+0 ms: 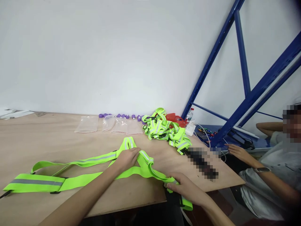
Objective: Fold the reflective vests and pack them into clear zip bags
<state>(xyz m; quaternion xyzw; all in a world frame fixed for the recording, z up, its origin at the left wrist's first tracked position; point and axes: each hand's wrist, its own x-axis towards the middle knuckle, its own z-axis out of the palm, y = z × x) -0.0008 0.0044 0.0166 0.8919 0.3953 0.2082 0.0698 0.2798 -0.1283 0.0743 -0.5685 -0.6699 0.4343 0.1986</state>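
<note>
A neon-green reflective harness vest (82,182) with silver stripes and black buckles lies spread along the front of the table. My left hand (128,158) is closed on its straps near the middle, beside a standing loop; its fingertips are partly hidden. At the table's front edge my right hand (184,186) pinches one strap between thumb and fingers. Below that hand the strap's end, with a black piece, hangs past the edge. The vest's wide band reaches left to a black strap end.
Behind lies a heap of similar green straps (160,127). Clear plastic bags (87,124) and purple rolled items (119,116) line the wall. A red bag (175,119) and a bottle (189,115) stand near a blue metal frame (213,56). A person (265,175) sits at right.
</note>
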